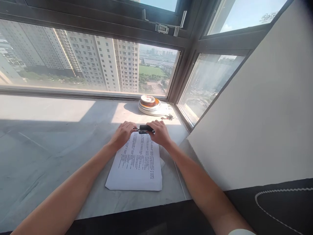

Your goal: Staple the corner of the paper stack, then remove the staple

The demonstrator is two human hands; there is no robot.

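Note:
A small black stapler is held sideways over the far edge of a printed sheet of paper. Wrapped round the stapler's right part is my right hand, its thumb at the near side. My left hand is closed at the stapler's left end, where a thin metal part shows; the fingertips partly hide it. The paper lies flat on the grey sill, print running sideways, with a cut or folded lower left corner. A bit of another sheet peeks out at its right edge.
Beyond my hands, a coiled white and orange roll stack stands by the window corner, with a small dark trinket beside it. A white wall slopes along the right. A twisted cord lies at the lower right.

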